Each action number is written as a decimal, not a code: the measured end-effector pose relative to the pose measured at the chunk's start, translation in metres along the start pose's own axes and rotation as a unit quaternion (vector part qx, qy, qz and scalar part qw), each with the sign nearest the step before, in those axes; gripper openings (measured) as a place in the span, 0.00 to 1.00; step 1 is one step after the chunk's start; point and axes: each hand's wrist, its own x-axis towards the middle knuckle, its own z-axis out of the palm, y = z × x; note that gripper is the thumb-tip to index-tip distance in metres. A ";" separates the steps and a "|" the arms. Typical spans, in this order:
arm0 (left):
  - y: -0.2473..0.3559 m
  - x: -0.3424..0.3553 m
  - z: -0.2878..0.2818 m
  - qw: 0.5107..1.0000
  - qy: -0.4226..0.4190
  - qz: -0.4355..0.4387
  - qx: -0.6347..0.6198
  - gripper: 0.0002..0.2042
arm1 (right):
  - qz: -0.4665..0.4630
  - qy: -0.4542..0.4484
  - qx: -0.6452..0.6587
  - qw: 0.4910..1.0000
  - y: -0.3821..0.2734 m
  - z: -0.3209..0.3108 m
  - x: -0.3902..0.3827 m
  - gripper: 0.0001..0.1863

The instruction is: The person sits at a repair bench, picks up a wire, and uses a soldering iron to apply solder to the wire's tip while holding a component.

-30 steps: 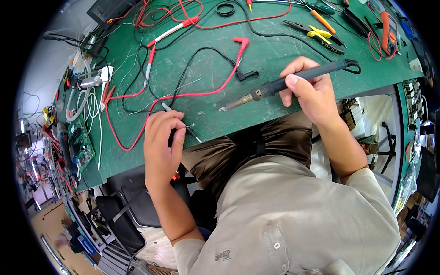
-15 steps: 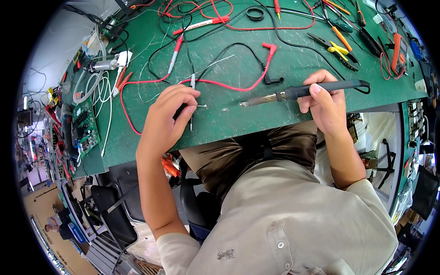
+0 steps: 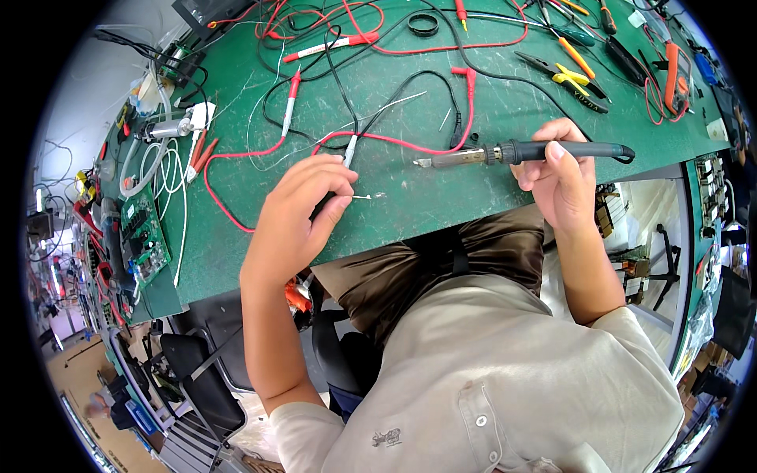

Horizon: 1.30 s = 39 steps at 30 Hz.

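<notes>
My right hand (image 3: 561,169) grips a soldering iron (image 3: 579,150) by its dark handle. The iron's metal tip points left, above the green mat and to the right of my left hand. My left hand (image 3: 303,206) is closed in a pinch, with a short thin wire (image 3: 361,196) sticking out from the fingertips. The wire's free end lies beside a small shiny spot (image 3: 381,194) on the mat. A grey-handled test probe (image 3: 350,150) with a black lead lies at my left fingers, its lower part hidden by them.
The green mat (image 3: 402,217) bears tangled red and black leads, a red-and-white probe (image 3: 290,102), a red angled plug (image 3: 465,72) and a black ring (image 3: 423,25). Yellow-handled pliers (image 3: 574,79) and an orange multimeter (image 3: 676,79) are at right. A circuit board (image 3: 148,240) stands left.
My left hand has shifted slightly right and nearer to me with the wire. The iron now lies more level, its tip a little higher. The view has turned slightly.
</notes>
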 end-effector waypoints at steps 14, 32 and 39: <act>0.047 -0.074 0.034 0.954 0.230 -0.189 0.023 0.03 | -0.005 -0.049 -0.057 0.997 0.002 0.001 -0.010 0.05; 0.035 -0.007 0.054 0.993 0.068 -0.005 0.095 0.05 | -0.014 0.028 0.021 0.999 0.001 -0.005 -0.004 0.07; 0.037 -0.012 0.043 0.992 0.063 -0.032 0.101 0.04 | -0.012 0.036 0.030 0.999 0.001 -0.007 -0.003 0.08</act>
